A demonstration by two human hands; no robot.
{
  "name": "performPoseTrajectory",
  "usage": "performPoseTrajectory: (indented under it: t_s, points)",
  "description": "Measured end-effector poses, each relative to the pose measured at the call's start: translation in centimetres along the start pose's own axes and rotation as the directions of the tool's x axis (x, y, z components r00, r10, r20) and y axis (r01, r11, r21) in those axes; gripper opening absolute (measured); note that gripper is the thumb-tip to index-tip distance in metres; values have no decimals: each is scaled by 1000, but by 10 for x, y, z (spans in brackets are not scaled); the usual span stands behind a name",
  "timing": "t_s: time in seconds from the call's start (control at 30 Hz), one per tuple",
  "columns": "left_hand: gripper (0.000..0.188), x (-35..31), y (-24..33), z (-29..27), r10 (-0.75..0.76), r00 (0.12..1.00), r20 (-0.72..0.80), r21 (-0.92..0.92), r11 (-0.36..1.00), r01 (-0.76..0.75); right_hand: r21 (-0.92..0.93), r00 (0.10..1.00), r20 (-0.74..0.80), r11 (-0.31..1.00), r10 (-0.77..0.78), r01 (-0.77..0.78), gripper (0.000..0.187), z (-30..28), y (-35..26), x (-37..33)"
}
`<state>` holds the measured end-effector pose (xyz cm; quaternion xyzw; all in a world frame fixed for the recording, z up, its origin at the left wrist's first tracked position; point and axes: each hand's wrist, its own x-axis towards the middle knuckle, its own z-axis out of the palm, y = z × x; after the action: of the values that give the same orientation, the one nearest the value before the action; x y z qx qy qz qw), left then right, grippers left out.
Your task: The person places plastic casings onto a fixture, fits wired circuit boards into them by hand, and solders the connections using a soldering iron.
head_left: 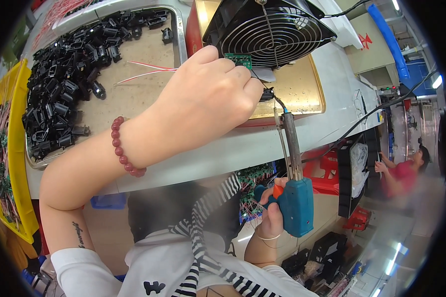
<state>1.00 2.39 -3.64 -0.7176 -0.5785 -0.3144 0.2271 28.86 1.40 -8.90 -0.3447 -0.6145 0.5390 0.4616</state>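
My left hand is closed over the gold-coloured box, palm down, with its fingertips hidden. At its finger side shows a small black plastic part, apparently pinched in it. Just beyond the knuckles a small green circuit board sticks out. Red and white wires run out from behind the hand to the left; where they end is hidden. My right hand is wrapped round the handle of a teal soldering gun with a red trigger. Its bent tip reaches up beside the black part.
A tray heaped with black plastic parts stands at the left. Beside it is a yellow bin of wired boards. A black fan with a wire guard stands behind the gold box. A cable crosses at right; a person is farther off.
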Motion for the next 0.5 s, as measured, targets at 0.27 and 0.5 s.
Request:
performPoseTrajectory:
  t_s: [0.27, 0.5]
  points:
    - [13, 0, 1, 1, 3, 999, -39, 28, 1000, -2, -112, 1000, -3, 994, -22, 22, 63, 3, -3, 5]
    - [13, -1, 0, 0, -7, 1000, -19, 20, 1000, 8, -138, 998, 47, 989, -47, 53, 53, 0, -1, 3]
